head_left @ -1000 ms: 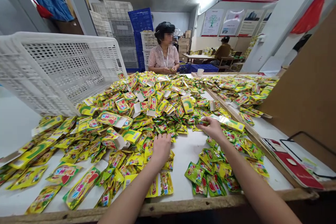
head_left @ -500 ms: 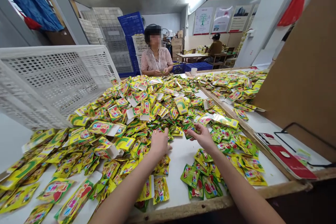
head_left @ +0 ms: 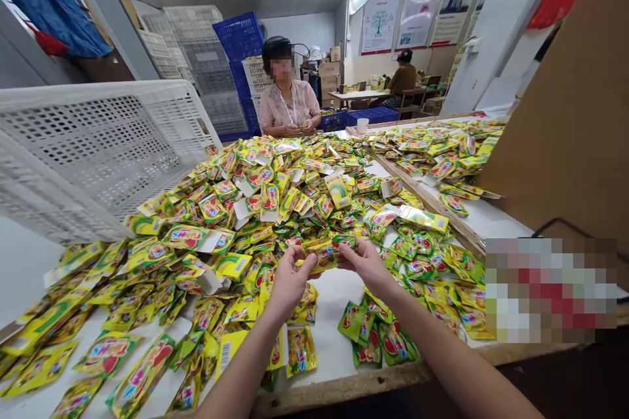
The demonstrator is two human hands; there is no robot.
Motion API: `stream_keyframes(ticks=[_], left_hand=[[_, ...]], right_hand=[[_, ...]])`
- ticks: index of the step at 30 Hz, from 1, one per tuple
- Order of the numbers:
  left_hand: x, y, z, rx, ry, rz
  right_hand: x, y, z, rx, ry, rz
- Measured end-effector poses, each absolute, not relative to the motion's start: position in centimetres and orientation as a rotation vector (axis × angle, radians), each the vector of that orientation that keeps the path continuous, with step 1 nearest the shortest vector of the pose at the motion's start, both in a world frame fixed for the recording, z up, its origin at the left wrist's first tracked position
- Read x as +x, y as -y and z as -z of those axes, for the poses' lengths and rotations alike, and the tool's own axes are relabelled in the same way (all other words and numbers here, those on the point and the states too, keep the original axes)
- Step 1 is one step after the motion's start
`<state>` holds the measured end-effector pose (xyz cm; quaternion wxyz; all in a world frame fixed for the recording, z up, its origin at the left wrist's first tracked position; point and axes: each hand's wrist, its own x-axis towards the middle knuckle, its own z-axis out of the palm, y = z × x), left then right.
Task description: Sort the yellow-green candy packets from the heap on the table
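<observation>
Yellow packet sits pinched in the left hand, green packet in the right hand's grip! Hands, wider apart a moment ago, draw close before the heap; both are now occupied.

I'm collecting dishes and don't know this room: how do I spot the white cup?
Start at the white crate and look rightward across the heap of packets. Near the far end of the wooden divider stands the cup, white and rounded, unlike the yellow-and-green packets nearby.
</observation>
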<state>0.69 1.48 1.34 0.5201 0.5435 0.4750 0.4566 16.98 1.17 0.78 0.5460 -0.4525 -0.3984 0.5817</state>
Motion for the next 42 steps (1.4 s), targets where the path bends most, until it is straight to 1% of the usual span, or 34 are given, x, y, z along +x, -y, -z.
stream_keyframes(ticks=[3, 6, 10, 12, 13, 14, 15, 17, 18, 21, 24, 29, 32, 36, 39, 42], left_hand=[[1.6, -0.6, -0.8, 1.183, -1.121, -1.113], [1.7, -0.1, -0.7, 1.235, -1.137, -1.066], [0.5, -2.3, -1.9, 1.658, -1.18, -0.847], [-0.7, -5.3, -3.2, 1.974, -1.349, -0.853], [-1.4, -7.1, -3.9, 2.148, -1.508, -0.889], [-2.2, -9.1, -4.6, 2.346, -1.668, -0.848], [-2.9, -11.0, -5.2, 2.53, -1.784, -0.718], [-4.3, -14.3, -5.9, 2.81, -1.834, -0.338], [-4.8, -15.6, -6.1, 2.845, -1.831, -0.256], [-5.8, -17.5, -6.0, 2.844, -1.877, -0.173], [-6.1, -17.5, -6.2, 2.845, -1.934, -0.138], [-5.7, -13.9, -8.3, 2.872, -2.057, -0.166], [-4.2, -9.0, -8.5, 2.627, -2.115, -0.234], [-1.6, -2.5, -6.0, 2.412, -1.946, -0.366], [-0.5, -0.1, -3.5, 2.361, -1.855, -0.59], [-0.7, 0.2, -1.5, 2.392, -1.791, -0.837]], right_hand=[[15.8, -0.5, -0.5, -0.998, 0.898, -1.528], [15.3, 0.0, -0.7, -0.998, 0.945, -1.557], [15.9, -0.2, -1.3, -1.076, 1.058, -1.44], [16.6, -0.6, -1.4, -1.102, 1.031, -1.394], [16.9, -0.9, -1.4, -1.115, 1.014, -1.366], [17.3, -1.1, -1.3, -1.13, 1.002, -1.332], [17.6, -1.4, -1.2, -1.151, 0.999, -1.294], [17.9, -1.7, -1.0, -1.208, 1.015, -1.213], [18.0, -1.8, -0.9, -1.237, 1.034, -1.175], [17.9, -1.9, -0.6, -1.279, 1.101, -1.116], [17.6, -1.8, -0.4, -1.261, 1.15, -1.124], [18.2, -2.1, 0.0, -1.211, 1.073, -1.093], [18.7, -2.1, -0.9, -1.146, 0.937, -0.979], [17.9, -1.0, -3.5, -1.011, 0.938, -0.744], [16.6, -0.1, -5.1, -1.034, 1.181, -0.521], [15.6, 0.4, -5.5, -1.08, 1.488, -0.321]])
